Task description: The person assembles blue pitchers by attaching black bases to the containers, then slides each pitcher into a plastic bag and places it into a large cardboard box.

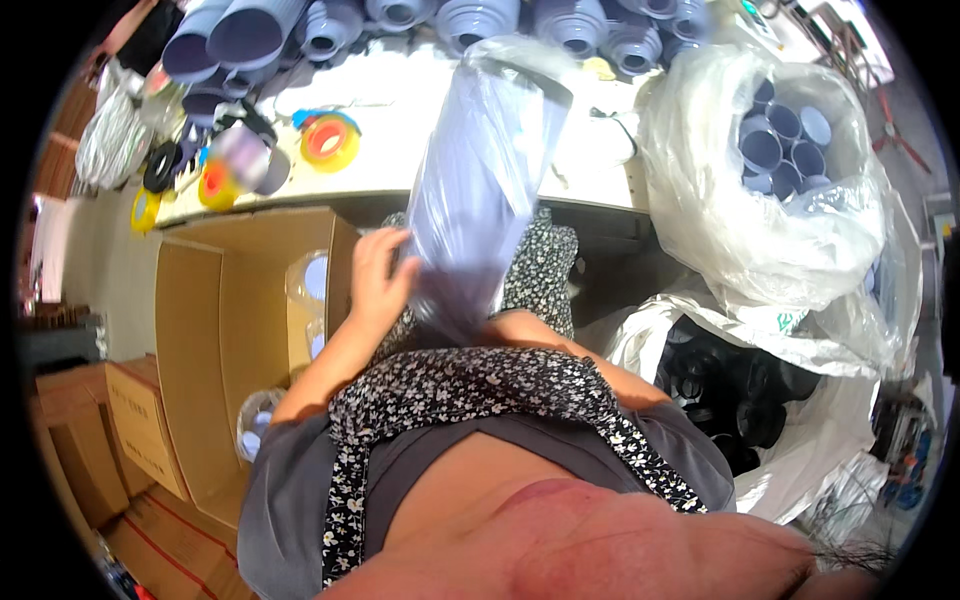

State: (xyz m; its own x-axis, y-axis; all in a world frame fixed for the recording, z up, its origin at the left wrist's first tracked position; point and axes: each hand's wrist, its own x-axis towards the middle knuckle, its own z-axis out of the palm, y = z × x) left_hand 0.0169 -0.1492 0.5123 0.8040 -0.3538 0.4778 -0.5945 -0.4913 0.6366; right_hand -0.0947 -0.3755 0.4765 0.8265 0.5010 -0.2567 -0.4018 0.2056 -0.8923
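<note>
A long clear plastic bag [472, 185] with pale grey-blue contents stands tilted in front of me, its top reaching over the table edge. I cannot make out the exact shape of what is inside. At the bag's left side is my left hand [380, 278], its fingers and thumb apart, the tips at the plastic. Behind the bag's lower end lies my right hand [517, 325]; its fingers are hidden there. My floral apron [470, 385] is just below the bag.
Several grey-blue plastic tubes and ribbed parts [468, 22] line the table's [390, 95] back. Tape rolls [330, 141] lie at left. Below them stands an open cardboard box [190, 330] with bagged parts. To my right are a plastic sack of cups [760, 240] and a sack of black parts [720, 385].
</note>
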